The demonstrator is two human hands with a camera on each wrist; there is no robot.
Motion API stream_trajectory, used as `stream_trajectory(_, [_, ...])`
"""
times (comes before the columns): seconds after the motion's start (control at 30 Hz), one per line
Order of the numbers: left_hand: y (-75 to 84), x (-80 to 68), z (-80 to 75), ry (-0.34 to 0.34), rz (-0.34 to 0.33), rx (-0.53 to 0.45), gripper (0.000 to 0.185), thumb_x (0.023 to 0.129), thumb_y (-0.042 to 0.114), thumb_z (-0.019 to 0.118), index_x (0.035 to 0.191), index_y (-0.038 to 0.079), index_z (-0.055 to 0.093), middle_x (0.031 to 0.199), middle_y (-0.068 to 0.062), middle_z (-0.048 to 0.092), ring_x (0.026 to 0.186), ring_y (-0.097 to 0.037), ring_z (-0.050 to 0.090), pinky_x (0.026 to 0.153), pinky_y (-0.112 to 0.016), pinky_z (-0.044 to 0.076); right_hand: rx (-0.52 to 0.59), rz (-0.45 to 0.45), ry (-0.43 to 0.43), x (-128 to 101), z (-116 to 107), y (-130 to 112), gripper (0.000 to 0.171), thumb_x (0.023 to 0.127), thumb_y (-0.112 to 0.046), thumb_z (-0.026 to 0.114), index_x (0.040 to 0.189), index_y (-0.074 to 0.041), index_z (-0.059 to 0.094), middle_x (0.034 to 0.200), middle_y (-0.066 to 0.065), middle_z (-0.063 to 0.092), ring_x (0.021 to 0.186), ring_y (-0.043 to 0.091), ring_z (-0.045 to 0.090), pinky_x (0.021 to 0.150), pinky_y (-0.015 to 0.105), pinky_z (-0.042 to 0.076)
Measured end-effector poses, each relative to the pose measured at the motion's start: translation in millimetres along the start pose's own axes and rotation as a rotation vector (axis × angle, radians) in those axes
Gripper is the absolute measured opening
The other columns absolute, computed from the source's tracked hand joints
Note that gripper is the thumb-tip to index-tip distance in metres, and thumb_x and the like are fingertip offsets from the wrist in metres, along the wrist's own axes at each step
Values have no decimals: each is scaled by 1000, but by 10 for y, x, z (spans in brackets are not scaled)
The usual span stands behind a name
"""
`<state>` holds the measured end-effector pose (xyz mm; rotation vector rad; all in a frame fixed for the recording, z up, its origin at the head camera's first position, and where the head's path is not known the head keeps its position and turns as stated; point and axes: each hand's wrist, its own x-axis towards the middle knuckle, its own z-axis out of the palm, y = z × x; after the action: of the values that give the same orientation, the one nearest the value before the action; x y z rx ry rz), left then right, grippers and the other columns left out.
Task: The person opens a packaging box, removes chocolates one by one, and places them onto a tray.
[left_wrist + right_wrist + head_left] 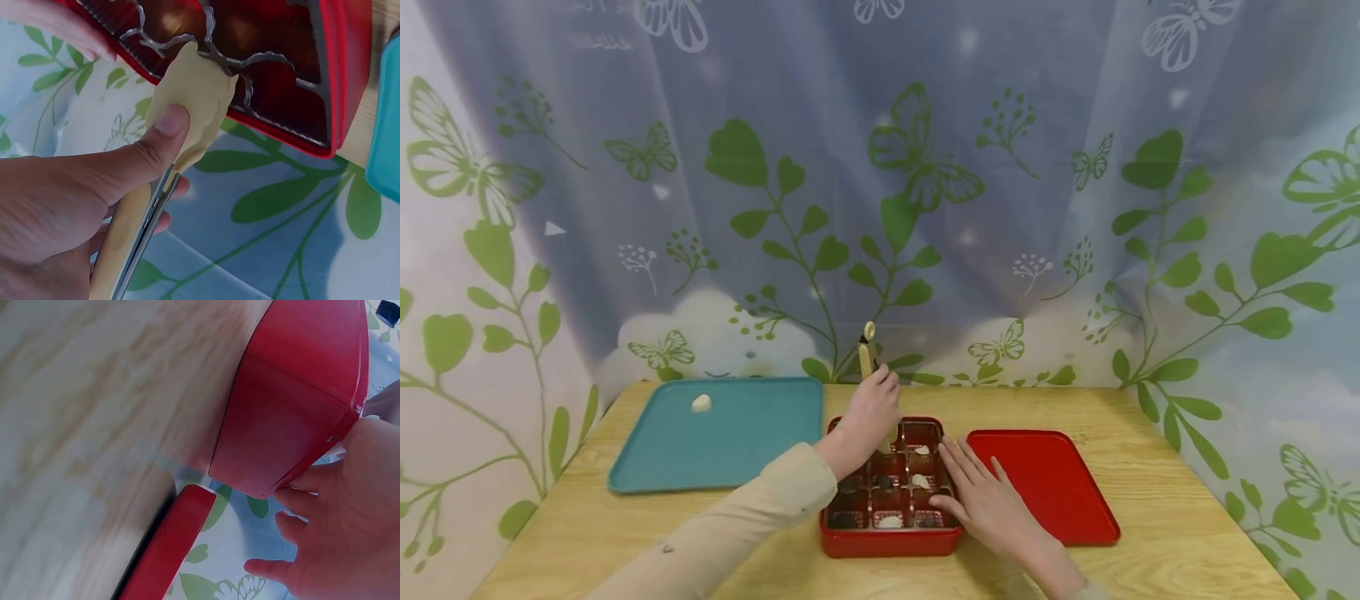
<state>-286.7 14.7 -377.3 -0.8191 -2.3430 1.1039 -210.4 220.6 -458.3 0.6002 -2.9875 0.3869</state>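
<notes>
My left hand [868, 412] grips a pair of cream-tipped tongs [190, 94], its thumb pressed on one broad pad. Their handle [866, 358] points up and away, and the tips reach down into a back compartment of the red box [891, 546]. Anything between the tips is hidden. The box holds a clear divided insert, with white pieces [921, 481] and dark pieces [928, 520] in several compartments. My right hand [988, 504] rests against the box's right side with its fingers extended, fingertips at the rim in the right wrist view.
Left of the box lies a teal tray [741, 450] with one white piece [702, 403] near its back edge. A red tray [1052, 492] sits to the right, partly behind my right hand. The wooden table [1165, 517] ends at a patterned curtain [820, 167].
</notes>
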Motion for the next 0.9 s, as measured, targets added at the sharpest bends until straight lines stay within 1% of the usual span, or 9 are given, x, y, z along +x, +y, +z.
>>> stream_trajectory(0.1, [44, 1, 40, 6, -2, -11, 15, 95, 26, 74, 108, 28, 80, 120, 12, 69, 117, -14, 56, 108, -33, 36, -10, -8, 5, -1, 12, -11, 77, 102, -54, 48, 159, -6, 31, 166, 12, 27, 153, 35, 23, 115, 69, 23])
stream_trajectory(0.2, [58, 0, 114, 30, -7, -50, 10, 95, 27, 73, 101, 27, 82, 113, 12, 70, 110, -14, 57, 102, -33, 38, -22, -12, 3, 0, 27, -11, 77, 102, -55, 48, 160, -6, 31, 166, 13, 26, 153, 34, 23, 115, 69, 23])
stream_trajectory(0.33, [23, -15, 204, 73, 0, -114, 9, 90, 31, 78, 98, 30, 82, 111, 13, 71, 111, -14, 58, 102, -33, 39, -21, -11, 2, 3, 32, -11, 78, 102, -55, 48, 160, -6, 30, 166, 12, 26, 153, 34, 22, 116, 68, 23])
stream_trajectory(0.4, [-15, -38, 232, 88, 5, -141, 15, 87, 33, 81, 102, 33, 80, 115, 13, 70, 116, -14, 57, 107, -34, 38, -15, -7, 1, 1, 25, -15, 78, 102, -55, 48, 160, -6, 30, 166, 12, 25, 153, 34, 22, 116, 68, 22])
stream_trajectory(0.47, [-59, -79, 258, 120, -2, -166, 20, 86, 33, 82, 106, 35, 79, 116, 13, 69, 118, -15, 57, 109, -35, 38, -7, -2, -2, -6, 10, -25, 78, 102, -55, 49, 160, -6, 30, 166, 12, 26, 153, 34, 22, 116, 68, 22])
stream_trajectory(0.63, [-155, -209, 406, 257, -47, -250, 29, 86, 29, 81, 113, 37, 76, 115, 10, 67, 113, -17, 57, 108, -37, 41, 3, 1, -10, -13, -3, -33, 78, 102, -55, 49, 160, -6, 30, 167, 12, 24, 154, 34, 21, 117, 68, 21])
stream_trajectory(0.7, [-178, -252, 482, 294, -63, -296, 33, 84, 34, 81, 116, 36, 76, 116, 9, 67, 113, -18, 58, 106, -38, 42, -6, -1, -9, -8, 1, -26, 78, 102, -55, 48, 160, -7, 29, 167, 11, 23, 154, 34, 20, 117, 68, 21])
stream_trajectory(0.8, [-198, -304, 560, 315, -89, -359, 39, 80, 44, 79, 119, 37, 75, 115, 9, 67, 110, -18, 57, 103, -37, 43, -16, -1, -8, -5, -3, -19, 78, 102, -55, 47, 160, -7, 28, 167, 10, 22, 154, 33, 20, 117, 67, 21])
stream_trajectory(0.9, [-200, -364, 591, 342, -131, -419, 39, 80, 45, 77, 118, 36, 76, 109, 9, 68, 105, -19, 58, 101, -38, 44, -10, 0, -12, -4, -8, -15, 78, 102, -55, 47, 160, -7, 28, 167, 11, 22, 154, 33, 19, 117, 68, 20])
